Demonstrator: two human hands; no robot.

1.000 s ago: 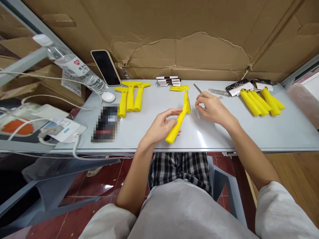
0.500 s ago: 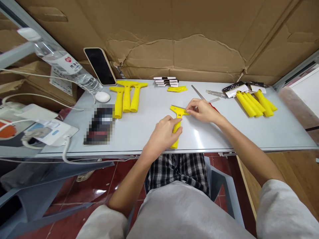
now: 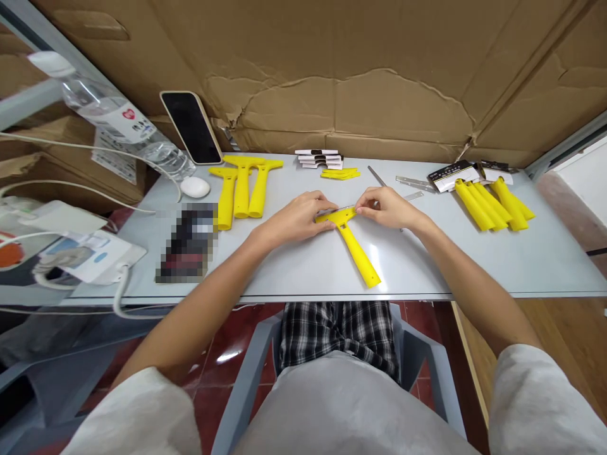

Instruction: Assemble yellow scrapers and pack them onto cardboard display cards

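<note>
A yellow scraper (image 3: 359,253) lies on the table in front of me, its handle slanting down to the right toward the near edge. Along the top of its wide head runs a thin metal blade. My left hand (image 3: 303,216) pinches the left end of the head between fingers and thumb. At the head's right end, the fingertips of my right hand (image 3: 385,207) grip the corner by the blade. Just beyond my right hand lie a thin metal tool (image 3: 377,175) and loose metal strips (image 3: 413,183).
Several yellow scrapers (image 3: 241,189) lie at the left, beside a white egg-shaped object (image 3: 195,187), a leaning phone (image 3: 192,126) and a bottle (image 3: 118,120). Folded cards (image 3: 320,159) and small yellow pieces (image 3: 340,174) sit at the back. Carded yellow handles (image 3: 493,202) lie right.
My left hand has moved from the scraper's handle up to the left end of its head. The handle has swung to the right. My right hand stays at the head's right end.
</note>
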